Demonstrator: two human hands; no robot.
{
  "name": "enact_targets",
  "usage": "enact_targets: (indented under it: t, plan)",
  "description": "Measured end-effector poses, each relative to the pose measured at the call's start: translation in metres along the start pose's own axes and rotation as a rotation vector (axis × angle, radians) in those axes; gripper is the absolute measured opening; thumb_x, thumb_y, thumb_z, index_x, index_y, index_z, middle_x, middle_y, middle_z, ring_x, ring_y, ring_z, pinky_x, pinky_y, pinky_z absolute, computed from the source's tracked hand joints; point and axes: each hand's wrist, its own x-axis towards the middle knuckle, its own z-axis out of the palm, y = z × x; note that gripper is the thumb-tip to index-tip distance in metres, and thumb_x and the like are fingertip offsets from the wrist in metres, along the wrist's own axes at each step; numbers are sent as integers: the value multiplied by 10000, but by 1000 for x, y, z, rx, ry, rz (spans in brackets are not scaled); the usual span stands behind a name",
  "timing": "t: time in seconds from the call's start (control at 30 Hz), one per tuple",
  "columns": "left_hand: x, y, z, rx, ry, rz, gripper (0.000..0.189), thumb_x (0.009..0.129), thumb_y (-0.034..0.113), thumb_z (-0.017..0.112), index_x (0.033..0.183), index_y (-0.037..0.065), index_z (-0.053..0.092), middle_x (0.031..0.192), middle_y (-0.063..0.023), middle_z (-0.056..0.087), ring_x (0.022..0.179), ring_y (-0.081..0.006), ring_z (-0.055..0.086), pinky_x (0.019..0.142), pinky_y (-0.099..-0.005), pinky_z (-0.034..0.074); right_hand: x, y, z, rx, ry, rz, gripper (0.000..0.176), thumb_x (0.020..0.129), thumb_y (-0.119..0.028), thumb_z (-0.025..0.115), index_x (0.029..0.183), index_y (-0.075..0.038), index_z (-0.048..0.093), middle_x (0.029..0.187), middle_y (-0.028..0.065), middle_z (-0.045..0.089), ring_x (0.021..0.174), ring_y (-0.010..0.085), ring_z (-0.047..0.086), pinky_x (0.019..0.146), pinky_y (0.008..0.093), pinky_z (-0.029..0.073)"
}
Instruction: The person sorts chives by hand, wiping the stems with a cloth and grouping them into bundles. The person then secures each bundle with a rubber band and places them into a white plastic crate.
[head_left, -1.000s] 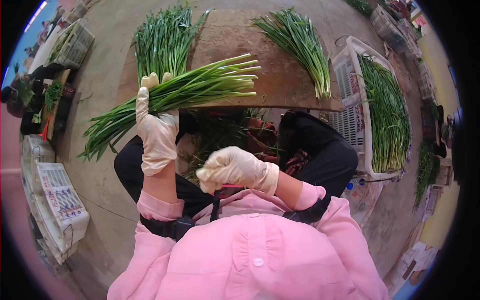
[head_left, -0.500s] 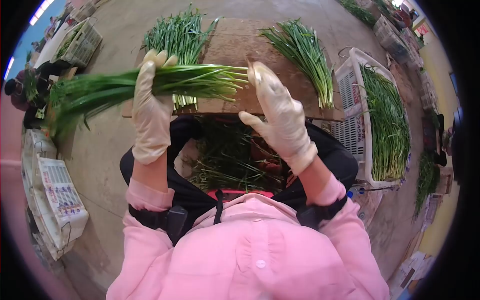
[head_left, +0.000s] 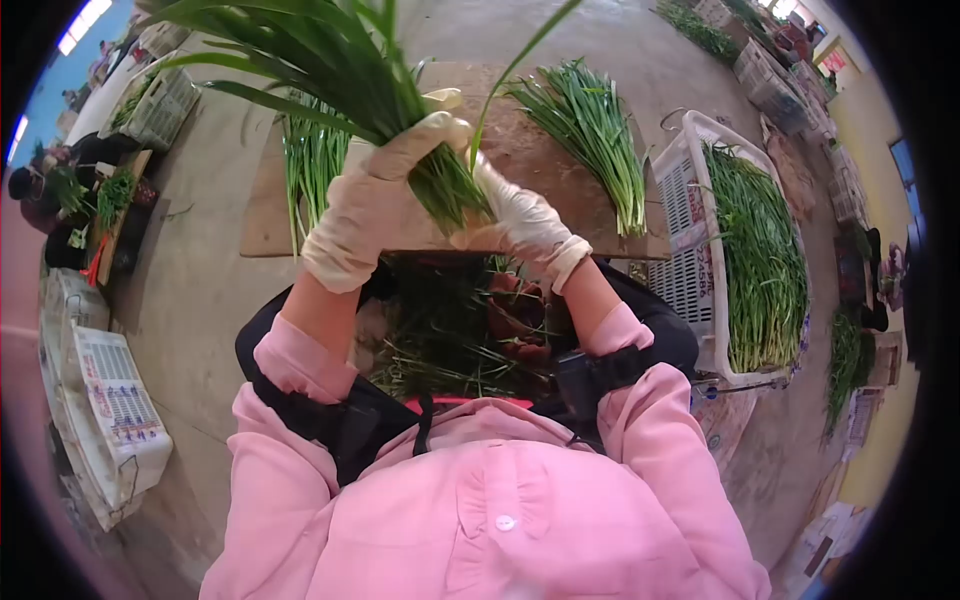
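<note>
A bunch of garlic chives (head_left: pixel 355 75) is raised over the wooden board (head_left: pixel 505 110), its leaves fanning up and away to the left. My gloved left hand (head_left: pixel 375 195) is wrapped round its middle. At the pale stem ends, my gloved right hand (head_left: pixel 530 225) closes on the bunch from the right, its fingertips partly hidden behind the stems. One long leaf stands apart, rising beside the right hand. Behind my left hand lies a bundle of chives (head_left: pixel 310 165) on the board, partly covered. Another bundle (head_left: pixel 595 145) rests at the board's right side.
A white plastic crate (head_left: pixel 682 235) full of chives stands right of the board. Loose leaf scraps (head_left: pixel 440 330) lie below, between my knees. Stacked white crates (head_left: pixel 125 385) are on the left floor. Other people (head_left: pixel 35 190) sit farther off among more crates.
The bunch has swung from lying sideways to pointing up and away. My left hand has moved right, and my right hand has come down and closed at the stem ends.
</note>
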Motion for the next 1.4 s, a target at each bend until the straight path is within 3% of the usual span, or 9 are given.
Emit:
enact_targets:
  t: [0.13,0.27,0.57,0.7,0.9,1.07,1.2,1.33,1.4]
  plan:
    - [14,1,-4,-758,-110,-390,428,987,188,581,1362,-12,527,1019,-90,687,971,-261,678,910,-393,561,-38,-29,1,459,-161,119,825,751,-210,853,1466,-90,459,1165,76,680,979,163,637,820,285,502]
    - [24,-9,21,-895,-75,-533,483,979,282,616,1366,7,526,993,-71,678,955,-256,675,888,-414,570,-76,-27,27,1201,-154,211,563,882,-173,740,1394,-58,536,994,52,692,757,90,612,646,227,497]
    - [-18,-81,5,-112,102,-736,508,911,475,678,1209,75,584,1096,-107,664,869,-216,636,806,-361,518,-85,35,11,990,113,801,148,923,-185,663,1013,-72,697,757,-8,655,521,32,452,483,239,385]
    - [-52,-102,28,-339,-127,-780,506,922,443,671,1263,82,571,1151,-93,686,954,-222,656,856,-364,514,-86,22,8,757,167,798,177,908,-183,659,1046,-73,668,786,46,692,579,130,560,535,296,446]
    - [-65,-107,86,-604,-91,-787,291,954,316,675,1152,107,632,1066,-28,687,892,-136,663,780,-319,546,-98,-19,16,-528,214,559,198,954,-180,556,1081,-39,616,943,224,705,925,429,680,816,475,531]
    - [-76,-133,100,-1141,285,-789,179,935,73,672,1096,4,638,993,-148,688,942,-284,679,894,-418,572,-120,-12,60,-1055,312,284,235,918,-83,535,1114,33,596,727,93,657,526,216,667,458,362,514]
    - [-79,-126,98,-1253,376,-800,192,927,44,665,1109,0,622,964,-142,682,877,-268,674,832,-418,583,-128,-36,60,-969,142,348,356,918,-119,560,1228,56,539,845,129,669,654,250,697,540,393,535]
    - [-77,-131,79,-1227,224,-671,334,919,43,645,1234,-33,563,981,-142,664,892,-308,639,866,-460,554,-142,-40,42,-417,98,103,883,864,-316,702,1499,60,217,1073,220,616,915,363,659,722,497,512]
    - [-73,-119,60,-1281,12,-622,384,930,77,648,1287,-26,548,983,-104,676,917,-257,638,872,-438,548,-137,-37,17,17,31,104,798,904,-226,717,1483,78,259,916,80,605,754,170,604,661,338,498]
